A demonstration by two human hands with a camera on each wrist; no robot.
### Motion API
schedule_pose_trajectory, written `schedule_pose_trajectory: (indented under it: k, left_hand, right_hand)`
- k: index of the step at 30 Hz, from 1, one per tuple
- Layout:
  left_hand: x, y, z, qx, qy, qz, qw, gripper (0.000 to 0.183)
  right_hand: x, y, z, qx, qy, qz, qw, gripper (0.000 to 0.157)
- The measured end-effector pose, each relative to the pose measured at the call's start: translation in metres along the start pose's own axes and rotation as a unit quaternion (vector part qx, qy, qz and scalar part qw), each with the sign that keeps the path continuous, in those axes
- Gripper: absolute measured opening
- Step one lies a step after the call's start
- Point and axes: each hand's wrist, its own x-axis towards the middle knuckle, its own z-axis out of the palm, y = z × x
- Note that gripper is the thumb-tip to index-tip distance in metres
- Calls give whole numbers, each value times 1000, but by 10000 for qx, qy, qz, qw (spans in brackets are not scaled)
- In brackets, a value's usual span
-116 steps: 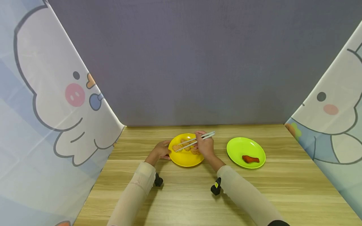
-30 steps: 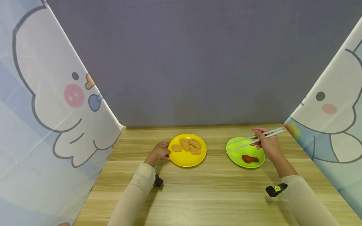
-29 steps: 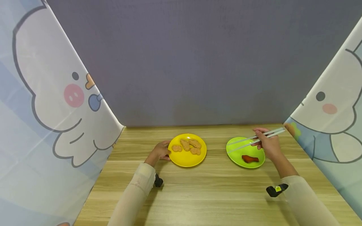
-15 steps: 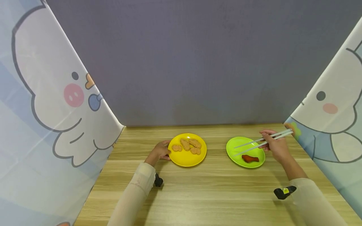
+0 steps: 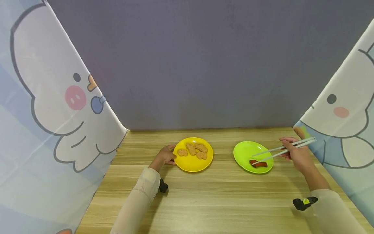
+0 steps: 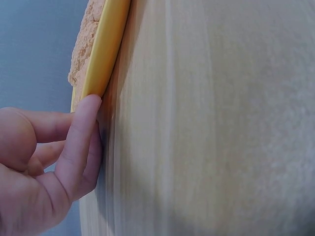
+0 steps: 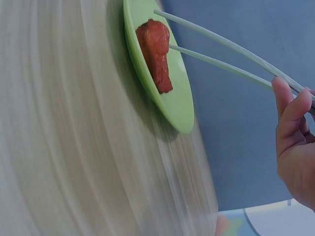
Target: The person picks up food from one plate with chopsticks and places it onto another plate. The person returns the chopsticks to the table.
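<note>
A yellow plate [image 5: 191,165] bears several tan fried chicken pieces [image 5: 201,148]. At its left rim my left hand [image 5: 166,154] holds on, fingertips against the edge in the left wrist view. My right hand [image 5: 298,156] grips a pair of pale chopsticks [image 7: 231,45] near their rear ends, the tips spread apart. They reach leftward over the green plate [image 5: 243,151]. On that plate lies a red-brown chicken drumstick [image 5: 260,164]; in the head view the lower chopstick crosses its thick end, and the upper tip is beyond it.
Both plates stand on a wood-grain table [image 5: 204,198], with a strip of tabletop between them. A grey panel [image 5: 210,65] rises behind; cartoon-printed cloth walls flank the left and right. Each wrist wears a small black camera [image 5: 301,204].
My right hand has carried the chopsticks from the yellow plate to the green one, then further right and nearer, bringing the tips to the drumstick. The left hand stays at its rim.
</note>
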Motion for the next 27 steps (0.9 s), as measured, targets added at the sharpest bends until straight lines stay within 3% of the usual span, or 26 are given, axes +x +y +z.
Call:
schedule_pose_trajectory:
  k: [11, 18, 27]
  left_hand:
    - [-1, 1, -1, 10, -1, 7, 10000, 67]
    - [-1, 0, -1, 0, 7, 17, 10000, 68]
    - [-1, 0, 1, 90, 48, 11, 9999, 67]
  right_hand:
    - [-7, 9, -17, -783, 17, 112, 9969, 22]
    - [-11, 14, -21, -1035, 347, 102, 9940, 27]
    - [-11, 19, -19, -583, 706, 126, 9957, 31]
